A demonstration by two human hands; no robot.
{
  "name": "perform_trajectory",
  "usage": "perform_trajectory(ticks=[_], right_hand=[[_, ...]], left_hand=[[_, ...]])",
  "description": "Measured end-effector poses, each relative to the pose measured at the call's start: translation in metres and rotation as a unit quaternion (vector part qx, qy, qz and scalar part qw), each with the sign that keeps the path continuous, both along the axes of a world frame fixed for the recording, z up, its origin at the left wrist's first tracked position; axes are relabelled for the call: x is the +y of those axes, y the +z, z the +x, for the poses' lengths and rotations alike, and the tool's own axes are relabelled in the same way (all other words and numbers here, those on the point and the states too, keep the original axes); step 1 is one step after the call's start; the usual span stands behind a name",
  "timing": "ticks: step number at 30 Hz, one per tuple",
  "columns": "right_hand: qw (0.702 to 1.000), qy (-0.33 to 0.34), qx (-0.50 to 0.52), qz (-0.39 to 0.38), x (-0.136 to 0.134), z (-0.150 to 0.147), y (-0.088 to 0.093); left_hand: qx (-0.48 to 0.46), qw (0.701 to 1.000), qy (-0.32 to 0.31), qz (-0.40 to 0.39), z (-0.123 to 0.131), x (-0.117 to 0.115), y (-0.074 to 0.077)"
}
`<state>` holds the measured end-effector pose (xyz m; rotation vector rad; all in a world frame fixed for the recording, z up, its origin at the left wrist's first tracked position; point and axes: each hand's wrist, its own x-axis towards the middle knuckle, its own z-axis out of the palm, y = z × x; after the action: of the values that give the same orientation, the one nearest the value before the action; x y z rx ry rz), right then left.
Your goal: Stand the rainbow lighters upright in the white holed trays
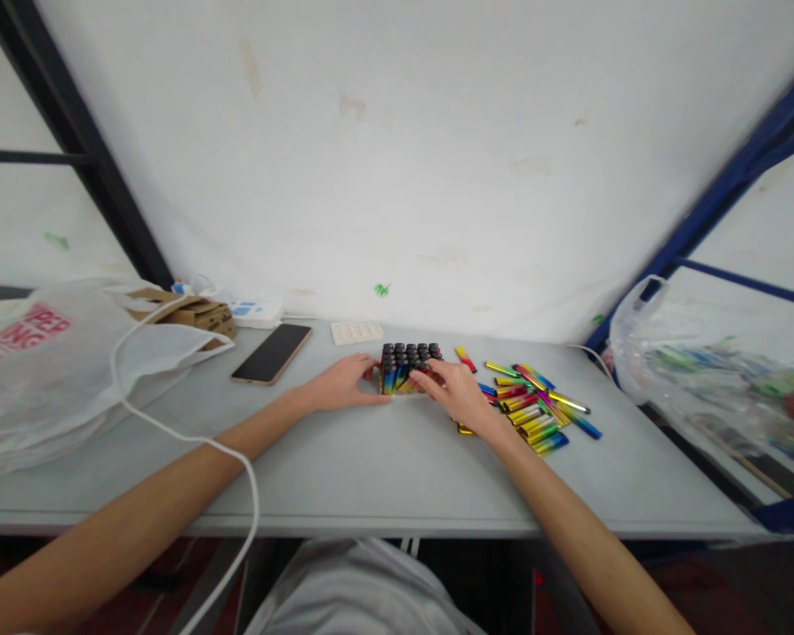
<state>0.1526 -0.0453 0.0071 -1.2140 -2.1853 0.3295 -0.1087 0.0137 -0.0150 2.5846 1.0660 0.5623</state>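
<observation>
A block of upright lighters [411, 353] with black tops and shiny coloured bodies stands in rows on the desk, with a pale tray edge showing beneath. My left hand [348, 383] grips the block's left end, thumb along the front and fingers at the side. At the front right corner, my right hand [455, 392] has its fingers pinched on a lighter, mostly hidden by the fingers. A loose pile of shiny lighters [521, 407] in yellow, red, green and blue lies right of that hand, partly behind it.
A pale tray with small holes [357, 332] lies behind the block. To the left are a phone [273, 354], a cardboard box [202, 316], a white plastic bag [72, 370] and a white cable [191, 437]. A clear bag [701, 370] sits by the blue frame at right.
</observation>
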Motion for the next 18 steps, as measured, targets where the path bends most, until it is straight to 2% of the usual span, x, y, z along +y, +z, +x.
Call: perform_trajectory(ticks=[5,7,10,12,15,18], right_hand=[[0.996,0.030,-0.088,0.011,0.002,-0.006,-0.002],[0.989,0.007,-0.144,0.008,0.000,-0.012,0.001],[0.969,-0.062,-0.239,0.009,-0.004,-0.025,0.007],[0.958,-0.074,-0.276,-0.001,-0.007,-0.030,0.011],[0.972,-0.040,-0.233,-0.007,-0.006,-0.020,0.015],[0.992,-0.041,-0.118,-0.018,0.002,0.016,0.019]], left_hand=[[-0.009,1.000,0.004,-0.002,0.000,-0.001,-0.001],[-0.015,1.000,0.002,-0.001,0.001,-0.001,-0.001],[-0.011,1.000,-0.001,0.005,0.001,0.000,-0.002],[-0.008,1.000,-0.002,0.011,0.000,0.001,-0.002],[-0.005,1.000,-0.004,0.014,0.000,0.002,-0.002],[0.003,1.000,-0.003,0.011,-0.001,0.002,-0.001]])
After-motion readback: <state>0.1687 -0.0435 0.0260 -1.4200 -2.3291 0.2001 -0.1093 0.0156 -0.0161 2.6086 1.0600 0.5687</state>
